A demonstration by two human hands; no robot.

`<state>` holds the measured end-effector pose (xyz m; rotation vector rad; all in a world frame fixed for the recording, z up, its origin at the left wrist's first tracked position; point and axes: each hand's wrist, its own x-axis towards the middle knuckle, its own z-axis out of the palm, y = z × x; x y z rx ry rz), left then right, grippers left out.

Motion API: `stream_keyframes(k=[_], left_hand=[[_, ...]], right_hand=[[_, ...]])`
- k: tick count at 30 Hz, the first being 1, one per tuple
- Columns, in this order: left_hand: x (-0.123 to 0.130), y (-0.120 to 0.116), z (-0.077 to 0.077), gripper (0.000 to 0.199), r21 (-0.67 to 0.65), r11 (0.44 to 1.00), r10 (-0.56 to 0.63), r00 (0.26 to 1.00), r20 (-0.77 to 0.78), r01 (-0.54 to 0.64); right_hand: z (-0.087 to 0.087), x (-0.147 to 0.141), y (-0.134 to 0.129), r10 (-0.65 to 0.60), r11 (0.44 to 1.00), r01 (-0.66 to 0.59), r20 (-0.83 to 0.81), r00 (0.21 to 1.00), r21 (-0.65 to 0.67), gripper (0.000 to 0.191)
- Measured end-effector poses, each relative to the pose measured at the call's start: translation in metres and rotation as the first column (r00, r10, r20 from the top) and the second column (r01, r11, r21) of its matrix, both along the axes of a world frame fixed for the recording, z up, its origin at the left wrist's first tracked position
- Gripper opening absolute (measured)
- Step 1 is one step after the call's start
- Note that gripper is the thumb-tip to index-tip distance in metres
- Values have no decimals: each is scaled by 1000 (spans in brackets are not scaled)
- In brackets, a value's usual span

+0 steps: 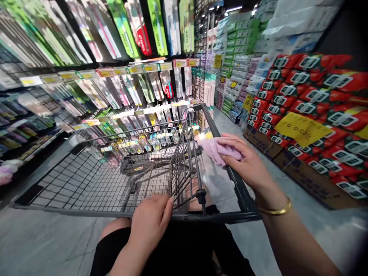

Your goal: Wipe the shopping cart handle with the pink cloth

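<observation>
A dark grey wire shopping cart (86, 172) stands right in front of me. Its near side rail passes under my left hand (152, 214), whose fingers curl over the rail and grip it. Around a bunched lilac cloth (214, 149) my right hand (244, 157) is closed. That cloth lies against the thick dark bar (237, 188) at the cart's right end. The fingertips of my left hand are hidden behind the rail. A gold bangle (276, 209) circles my right wrist.
Shelves of packaged toothbrushes (126, 30) rise behind the cart. At the right, red packs (313, 88) are stacked high on brown cartons (322, 188), with a yellow price sign (301, 128) in front. Grey tiled floor (37, 237) surrounds the cart.
</observation>
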<state>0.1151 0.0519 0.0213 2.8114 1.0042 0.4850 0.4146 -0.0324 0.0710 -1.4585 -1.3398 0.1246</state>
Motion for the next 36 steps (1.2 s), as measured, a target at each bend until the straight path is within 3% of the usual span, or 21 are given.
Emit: stream_keyframes(k=[2,4,7,9,13,16,18,21,23,25,27,29,31,34,36], left_hand=[[6,-4,10,31,-7,996,-88,982,164,90],[18,-10,21,35,42,971,-237,924,299,235],[47,-23,33,52,161,856,-511,757,407,492],[67,-31,36,56,176,788,-601,676,426,590],[87,-37,34,49,69,784,-571,674,468,617],[90,-35,30,46,51,783,-563,673,480,620],[92,-33,28,46,87,787,-568,661,490,611],[96,-32,24,47,139,781,-582,628,516,609],[97,-32,23,48,153,778,-588,620,519,610],[97,-32,22,51,160,782,-590,635,498,602],[96,-32,22,53,161,785,-595,653,469,599],[96,-31,22,54,162,782,-598,652,465,601],[95,-31,22,53,154,786,-590,650,480,599],[95,-33,21,47,115,803,-561,676,478,585],[94,-34,21,46,108,802,-560,677,478,587]], right_hand=[[2,-4,-18,67,998,-67,-45,997,-1,27],[4,-12,-47,167,986,-167,-18,986,-13,24],[4,-20,-77,251,967,-252,32,967,22,22],[0,-20,-76,254,964,-257,46,966,71,21],[-6,-12,-38,129,983,-131,18,991,130,22],[2,-11,-25,50,984,-42,-43,998,174,21],[14,-17,-34,200,967,-198,6,980,159,22],[28,-22,-52,503,860,-508,99,858,36,20],[25,-17,-49,545,835,-550,123,829,5,18],[13,-6,-32,430,892,-443,127,894,94,17],[0,2,-14,218,955,-220,32,975,200,20],[-4,2,-9,95,971,-79,-60,994,224,22],[2,-7,-22,179,969,-174,-16,984,175,19],[18,-20,-49,439,895,-446,135,889,26,14],[20,-17,-50,488,871,-490,155,859,-26,13]])
